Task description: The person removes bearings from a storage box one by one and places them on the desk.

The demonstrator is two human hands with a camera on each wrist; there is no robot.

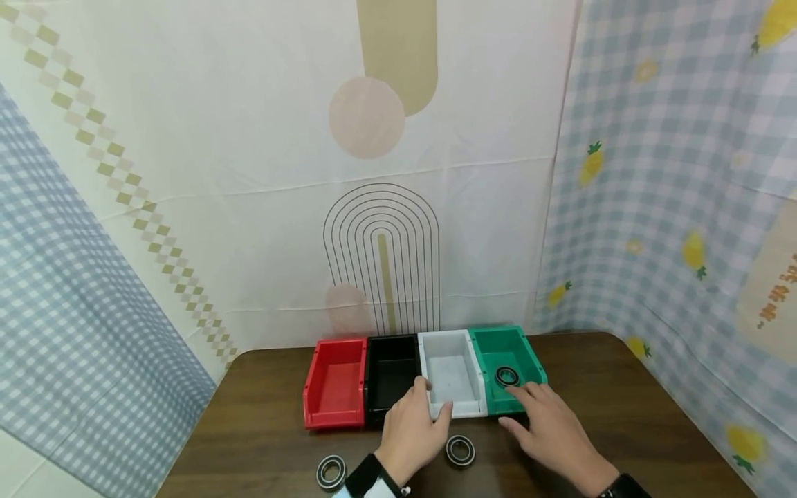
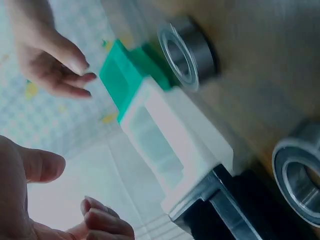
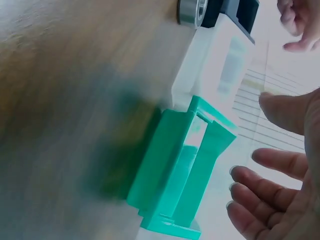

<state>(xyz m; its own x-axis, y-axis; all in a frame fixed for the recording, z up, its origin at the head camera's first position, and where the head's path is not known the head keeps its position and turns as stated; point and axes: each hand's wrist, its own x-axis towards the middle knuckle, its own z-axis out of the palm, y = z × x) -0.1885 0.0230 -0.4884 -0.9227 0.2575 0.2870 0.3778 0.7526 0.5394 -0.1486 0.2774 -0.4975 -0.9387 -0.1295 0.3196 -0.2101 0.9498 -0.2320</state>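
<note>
My right hand (image 1: 554,432) hovers at the front edge of the green bin (image 1: 513,342), its fingers loosely spread with nothing between them. Inside that bin lies a ball bearing (image 1: 507,377), just beyond the fingertips. My left hand (image 1: 412,430) is held in front of the white bin (image 1: 447,360), thumb apart from the fingers and holding nothing. A second bearing (image 1: 460,451) lies on the table between the two hands. Left of the left wrist lies another bearing (image 1: 331,473). In the left wrist view both table bearings look like steel rings with dark seals.
A red bin (image 1: 336,384) and a black bin (image 1: 391,370) stand left of the white one, all side by side in a row. They rest on a brown wooden table (image 1: 261,415). A patterned cloth (image 1: 274,207) hangs behind the table.
</note>
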